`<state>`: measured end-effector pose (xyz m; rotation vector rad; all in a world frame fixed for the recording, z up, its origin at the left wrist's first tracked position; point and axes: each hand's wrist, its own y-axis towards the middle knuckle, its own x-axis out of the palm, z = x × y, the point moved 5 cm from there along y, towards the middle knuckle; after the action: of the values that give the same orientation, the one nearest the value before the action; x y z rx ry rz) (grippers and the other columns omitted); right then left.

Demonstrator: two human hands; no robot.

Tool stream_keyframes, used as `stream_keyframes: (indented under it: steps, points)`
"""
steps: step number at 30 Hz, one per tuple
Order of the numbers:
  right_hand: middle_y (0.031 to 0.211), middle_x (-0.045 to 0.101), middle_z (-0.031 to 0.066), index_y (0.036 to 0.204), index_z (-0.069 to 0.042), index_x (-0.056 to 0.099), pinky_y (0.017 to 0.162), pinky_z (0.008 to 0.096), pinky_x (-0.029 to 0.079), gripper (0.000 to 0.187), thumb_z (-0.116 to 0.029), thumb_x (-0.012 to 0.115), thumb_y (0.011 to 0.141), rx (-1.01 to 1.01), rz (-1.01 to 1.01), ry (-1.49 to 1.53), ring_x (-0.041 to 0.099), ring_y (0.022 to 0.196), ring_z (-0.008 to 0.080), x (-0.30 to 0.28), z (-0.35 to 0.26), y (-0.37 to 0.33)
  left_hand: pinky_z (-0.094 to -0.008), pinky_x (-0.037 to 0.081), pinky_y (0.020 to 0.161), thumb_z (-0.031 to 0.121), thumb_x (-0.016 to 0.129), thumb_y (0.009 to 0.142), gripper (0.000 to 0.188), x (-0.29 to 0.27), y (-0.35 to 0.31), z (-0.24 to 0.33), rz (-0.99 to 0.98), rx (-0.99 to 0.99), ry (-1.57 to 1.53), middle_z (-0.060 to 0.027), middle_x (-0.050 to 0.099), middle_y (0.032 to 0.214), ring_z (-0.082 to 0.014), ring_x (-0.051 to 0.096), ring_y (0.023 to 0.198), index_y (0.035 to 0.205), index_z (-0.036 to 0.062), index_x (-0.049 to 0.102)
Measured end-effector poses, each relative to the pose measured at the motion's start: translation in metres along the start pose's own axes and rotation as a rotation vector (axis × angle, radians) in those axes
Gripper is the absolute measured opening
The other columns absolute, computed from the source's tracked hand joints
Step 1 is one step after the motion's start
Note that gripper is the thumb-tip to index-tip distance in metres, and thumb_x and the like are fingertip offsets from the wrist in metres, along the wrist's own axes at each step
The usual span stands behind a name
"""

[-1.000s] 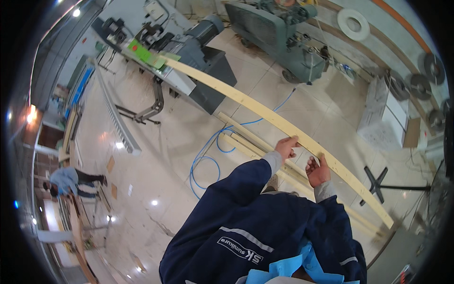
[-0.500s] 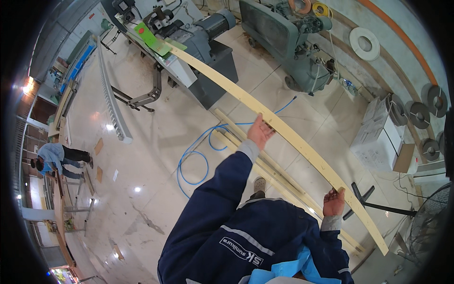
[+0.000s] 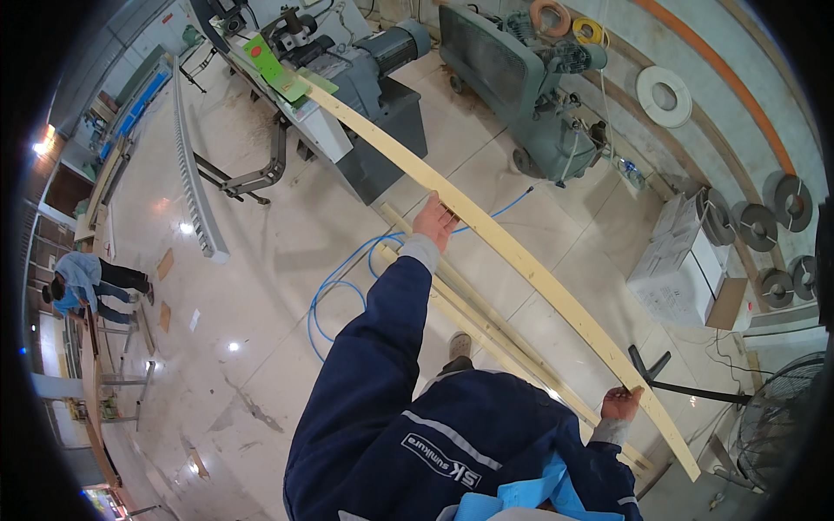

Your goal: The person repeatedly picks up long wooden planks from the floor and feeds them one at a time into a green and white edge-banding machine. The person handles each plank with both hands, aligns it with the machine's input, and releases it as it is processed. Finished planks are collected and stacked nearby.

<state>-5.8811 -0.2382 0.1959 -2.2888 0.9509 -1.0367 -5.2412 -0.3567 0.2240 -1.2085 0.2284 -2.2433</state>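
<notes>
A long pale wooden board (image 3: 512, 256) runs from the green-topped machine (image 3: 287, 74) at the upper left down to the lower right. My left hand (image 3: 434, 220) grips the board near its middle, with the arm stretched out in a dark blue sleeve. My right hand (image 3: 621, 404) holds the same board close to its near end, by my hip. The far end of the board rests on the machine table.
More wooden strips (image 3: 486, 326) lie on the tiled floor under the board, beside a coiled blue hose (image 3: 334, 286). A grey motor machine (image 3: 521, 82) stands behind, white boxes (image 3: 686, 265) and saw discs at right. Two people (image 3: 82, 282) bend over at far left.
My hands were together on the board a second ago. They have spread apart: the left slid up toward the machine, the right moved down toward the near end.
</notes>
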Motion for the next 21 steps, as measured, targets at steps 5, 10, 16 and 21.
stream_keyframes:
  steps: [5, 10, 16, 21]
  points:
    - [0.080, 0.067, -0.0021, 0.095, -0.011, 0.066, 0.058, 0.0248, 0.048, 0.034, -0.045, 0.061, 0.094, -0.090, 0.036, 0.033, 0.058, 0.066, 0.0097, -0.026, -0.035, 0.012, -0.0390, 0.043, 0.102, 0.038, 0.051, 0.101, 0.043, -0.004, 0.015, 0.009, 0.055, 0.010, -0.011, -0.0081, 0.059, 0.127, -0.0233, 0.055, 0.117, 0.128, 0.0051, 0.051]
    - [0.084, 0.068, -0.0025, 0.099, -0.012, 0.066, 0.057, 0.0237, 0.047, 0.035, -0.046, 0.058, 0.095, -0.190, 0.091, 0.006, 0.060, 0.068, 0.0097, -0.055, -0.066, 0.024, -0.0378, 0.043, 0.103, 0.037, 0.051, 0.101, 0.042, -0.009, 0.030, 0.014, 0.032, 0.038, -0.020, -0.0066, 0.057, 0.129, -0.0229, 0.053, 0.119, 0.129, 0.0059, 0.050]
    - [0.084, 0.069, -0.0023, 0.098, -0.012, 0.066, 0.055, 0.0247, 0.044, 0.040, -0.050, 0.056, 0.096, -0.249, 0.239, -0.011, 0.059, 0.066, 0.0111, -0.099, -0.106, 0.045, -0.0382, 0.044, 0.101, 0.031, 0.053, 0.101, 0.036, -0.011, 0.036, 0.012, 0.078, 0.031, -0.078, -0.0069, 0.058, 0.125, -0.0228, 0.054, 0.117, 0.125, 0.0058, 0.052]
    - [0.085, 0.071, -0.0001, 0.099, -0.011, 0.066, 0.055, 0.0281, 0.047, 0.043, -0.052, 0.054, 0.096, -0.267, 0.343, -0.022, 0.061, 0.066, 0.0146, -0.149, -0.150, 0.071, -0.0387, 0.049, 0.095, 0.028, 0.054, 0.100, 0.031, -0.007, 0.035, 0.004, 0.053, 0.016, -0.042, -0.0079, 0.062, 0.116, -0.0231, 0.059, 0.109, 0.121, 0.0057, 0.054]
